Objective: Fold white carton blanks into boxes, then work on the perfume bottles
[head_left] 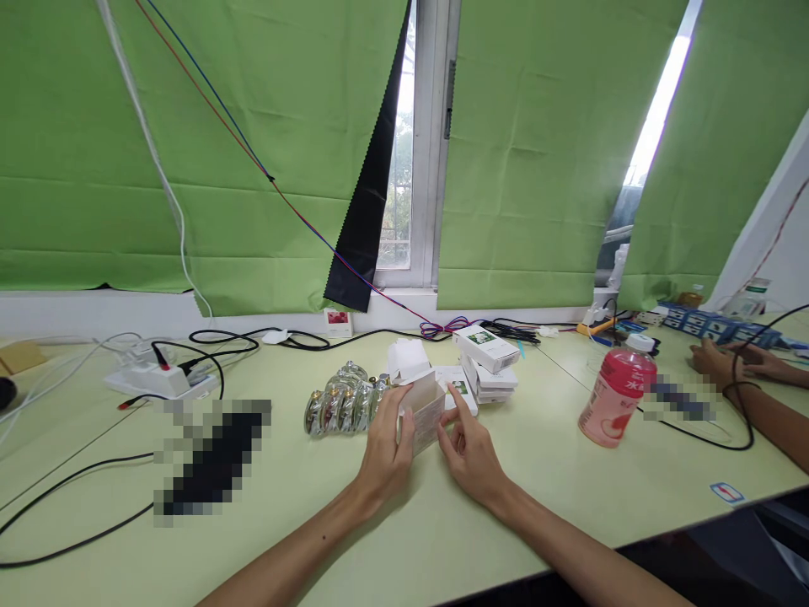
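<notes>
Left grip (387, 443) and right grip (471, 448) flank a box (423, 426).

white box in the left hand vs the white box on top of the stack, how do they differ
The held box stands raised in the left hand, while the top box lies on the stack. The held box looks open at its upper end; the top box looks shut. The top box shows a green picture, the held box's near side only unreadable small print. Both are small white cartons.
</notes>
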{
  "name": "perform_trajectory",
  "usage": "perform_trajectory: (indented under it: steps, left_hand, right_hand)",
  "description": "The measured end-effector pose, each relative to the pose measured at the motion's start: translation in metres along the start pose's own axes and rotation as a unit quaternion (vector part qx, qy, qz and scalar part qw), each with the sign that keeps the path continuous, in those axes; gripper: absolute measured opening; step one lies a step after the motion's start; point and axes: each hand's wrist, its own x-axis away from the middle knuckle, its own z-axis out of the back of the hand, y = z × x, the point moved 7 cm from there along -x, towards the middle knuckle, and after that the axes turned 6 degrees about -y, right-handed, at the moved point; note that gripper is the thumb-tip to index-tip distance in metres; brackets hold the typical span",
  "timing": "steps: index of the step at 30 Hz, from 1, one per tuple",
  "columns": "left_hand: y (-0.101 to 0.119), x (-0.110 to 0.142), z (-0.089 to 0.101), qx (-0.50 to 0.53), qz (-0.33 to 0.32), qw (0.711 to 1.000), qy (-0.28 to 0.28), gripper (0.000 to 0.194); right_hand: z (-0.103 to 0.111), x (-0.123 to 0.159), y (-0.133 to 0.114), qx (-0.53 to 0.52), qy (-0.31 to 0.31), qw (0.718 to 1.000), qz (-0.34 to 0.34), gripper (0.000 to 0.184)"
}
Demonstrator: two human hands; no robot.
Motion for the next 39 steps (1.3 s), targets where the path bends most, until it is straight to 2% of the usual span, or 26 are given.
perform_trajectory:
  steps: [11, 18, 39]
  left_hand:
    - [-0.022, 0.003, -0.007, 0.048, 0.104, 0.993, -0.01, 0.047]
    - [-0.026, 0.003, -0.01, 0.065, 0.105, 0.992, -0.023, 0.05]
    - [-0.03, 0.002, -0.01, -0.022, 0.069, 0.997, 0.002, 0.049]
  right_hand:
    - [0.002, 0.0, 0.003, 0.003, 0.011, 1.0, -0.023, 0.059]
    - [0.001, -0.001, 0.002, 0.012, 0.013, 1.0, -0.011, 0.058]
    - [0.0, 0.0, 0.003, 0.02, 0.005, 1.0, -0.006, 0.065]
